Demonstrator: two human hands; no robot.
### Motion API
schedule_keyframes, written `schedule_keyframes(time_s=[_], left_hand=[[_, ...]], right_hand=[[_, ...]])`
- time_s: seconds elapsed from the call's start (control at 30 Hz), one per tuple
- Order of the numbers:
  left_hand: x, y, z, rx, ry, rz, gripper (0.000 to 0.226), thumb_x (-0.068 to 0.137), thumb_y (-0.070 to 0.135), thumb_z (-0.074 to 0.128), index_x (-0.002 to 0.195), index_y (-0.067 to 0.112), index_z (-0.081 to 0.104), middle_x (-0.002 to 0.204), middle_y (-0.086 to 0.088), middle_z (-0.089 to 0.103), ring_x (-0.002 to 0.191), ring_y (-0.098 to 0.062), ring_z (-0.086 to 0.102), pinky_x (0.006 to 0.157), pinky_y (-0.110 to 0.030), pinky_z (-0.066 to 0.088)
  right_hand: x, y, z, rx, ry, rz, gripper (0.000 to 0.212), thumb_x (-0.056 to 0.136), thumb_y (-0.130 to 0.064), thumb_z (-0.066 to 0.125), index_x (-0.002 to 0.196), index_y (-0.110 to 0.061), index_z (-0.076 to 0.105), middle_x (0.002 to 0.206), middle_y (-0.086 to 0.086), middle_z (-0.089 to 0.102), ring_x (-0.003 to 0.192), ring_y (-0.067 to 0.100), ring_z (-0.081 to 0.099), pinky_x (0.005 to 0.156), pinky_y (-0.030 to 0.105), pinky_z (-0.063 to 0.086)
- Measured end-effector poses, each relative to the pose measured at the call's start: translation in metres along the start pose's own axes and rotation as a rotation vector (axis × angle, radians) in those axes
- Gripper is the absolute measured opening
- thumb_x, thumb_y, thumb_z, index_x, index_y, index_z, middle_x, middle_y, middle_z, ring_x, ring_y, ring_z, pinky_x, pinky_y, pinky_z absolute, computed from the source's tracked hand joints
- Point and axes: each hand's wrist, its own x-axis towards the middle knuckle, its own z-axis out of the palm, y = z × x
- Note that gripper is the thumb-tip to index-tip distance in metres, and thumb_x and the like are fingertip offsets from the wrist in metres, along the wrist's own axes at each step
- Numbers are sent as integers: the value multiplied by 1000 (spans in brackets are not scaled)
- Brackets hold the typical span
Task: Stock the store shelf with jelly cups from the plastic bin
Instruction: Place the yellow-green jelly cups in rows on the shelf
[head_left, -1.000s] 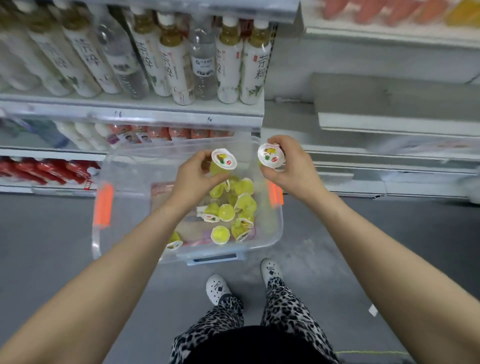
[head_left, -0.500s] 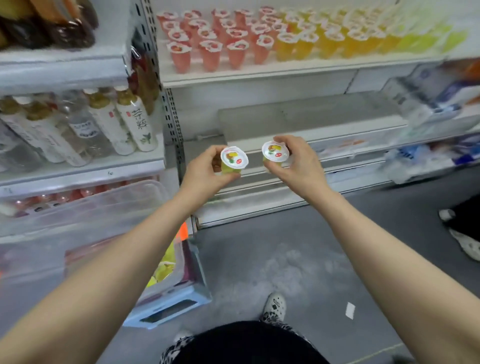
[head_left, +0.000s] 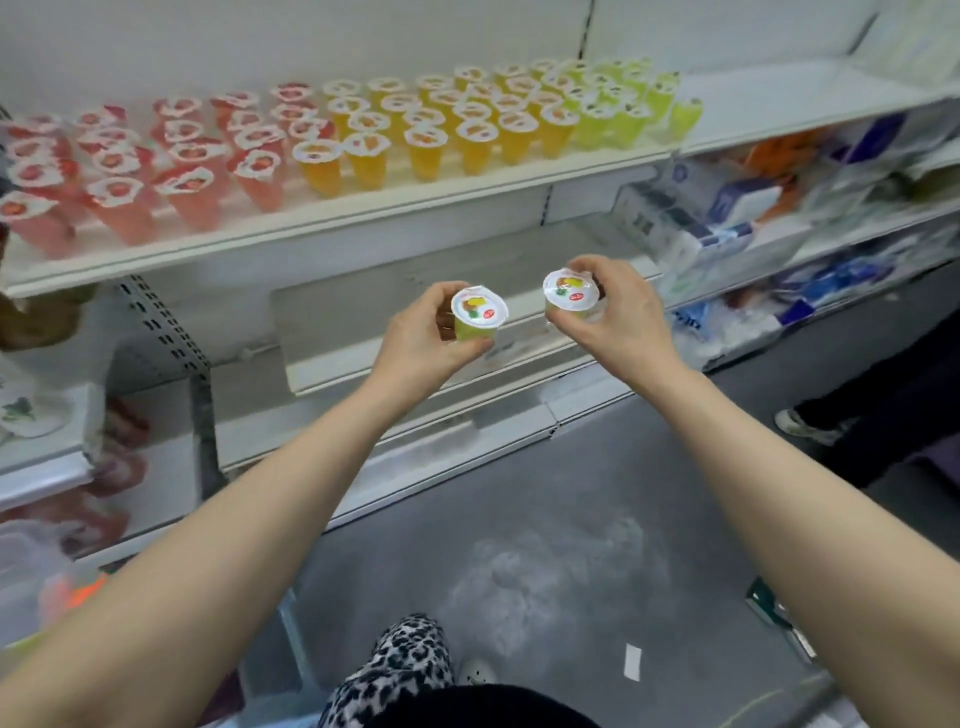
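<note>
My left hand (head_left: 415, 343) grips a yellow-green jelly cup (head_left: 478, 312) with a white foil lid facing up. My right hand (head_left: 621, 322) grips a second yellow-green jelly cup (head_left: 570, 294) the same way. Both cups are held side by side in mid-air, below and in front of the white store shelf (head_left: 363, 213). That shelf carries rows of red jelly cups (head_left: 187, 171) on the left, orange jelly cups (head_left: 426, 135) in the middle and green jelly cups (head_left: 623, 111) on the right. The clear plastic bin (head_left: 31, 587) shows only as a blurred corner at the lower left.
A bare white lower shelf (head_left: 363, 332) lies just behind my hands. Packaged goods (head_left: 727, 218) fill the shelves at the right. Another person's shoe (head_left: 802, 423) and dark trouser leg stand on the grey floor at right. My own leopard-print leg (head_left: 400, 670) is below.
My view has swung up and right, away from the bin toward the jelly shelf. Both hands have lifted with their cups, still side by side.
</note>
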Motion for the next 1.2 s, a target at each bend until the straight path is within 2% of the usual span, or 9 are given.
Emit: schedule_keyframes(time_s=[0.13,0.3,0.43,0.6,0.7,0.8,0.9,1.03,1.2], left_hand=[[46,17,36,-4,-31,16,51,72,16,81,117,26,59,104,15,68,89,-3,66,85,-17,51],[113,36,74,-24,-41,45,51,71,19,81,117,27,60,103,15,70,89,-2,67,88,-23,53],[176,50,107,-51,-42,107,53,71,17,82,117,24,58,104,13,70,90,-6,67,88,-28,54],[262,82,142,-12,-26,229,52,72,22,82,117,28,55,105,15,67,89,-2,65,84,-27,54],[308,102,158,14,-8,283,52,72,25,82,117,28,56,107,16,66,92,-2,64,85,-25,54],[345,119,172,8,20,274,56,72,26,82,122,25,56,106,14,66,87,0,63,83,-22,53],[379,131,184,39,40,270,58,73,27,82,124,25,55,101,17,64,75,6,60,78,-20,52],[418,142,199,82,82,238,53,74,27,80,121,25,56,99,15,65,79,-5,63,77,-36,57],[454,148,216,135,190,138,54,73,28,78,122,28,54,101,17,66,87,-4,65,82,-36,56]], right_hand=[[31,41,-23,-15,14,33,48,79,-38,74,121,-22,58,114,-1,62,103,14,57,85,25,41],[83,87,-43,-39,61,41,47,78,-38,74,119,-20,60,113,0,64,103,16,57,87,28,42],[131,120,-57,-35,109,41,46,77,-36,75,118,-19,62,112,0,64,106,18,57,91,38,45],[200,165,-76,-41,173,43,46,77,-41,72,118,-21,63,109,-1,64,103,17,59,90,39,48],[240,187,-93,-48,212,68,46,79,-42,71,120,-23,62,113,-2,64,105,15,59,90,33,46],[273,209,-107,-18,235,67,45,80,-40,72,120,-22,60,114,-3,63,105,15,58,85,27,42],[305,235,-120,-9,253,38,45,79,-42,72,117,-22,58,108,-7,62,95,13,58,78,26,42],[352,270,-135,10,258,52,43,78,-44,72,112,-22,56,104,-3,63,86,17,59,79,35,47],[409,314,-135,29,100,81,40,79,-38,74,109,-19,56,104,-2,63,93,22,60,81,35,44]])
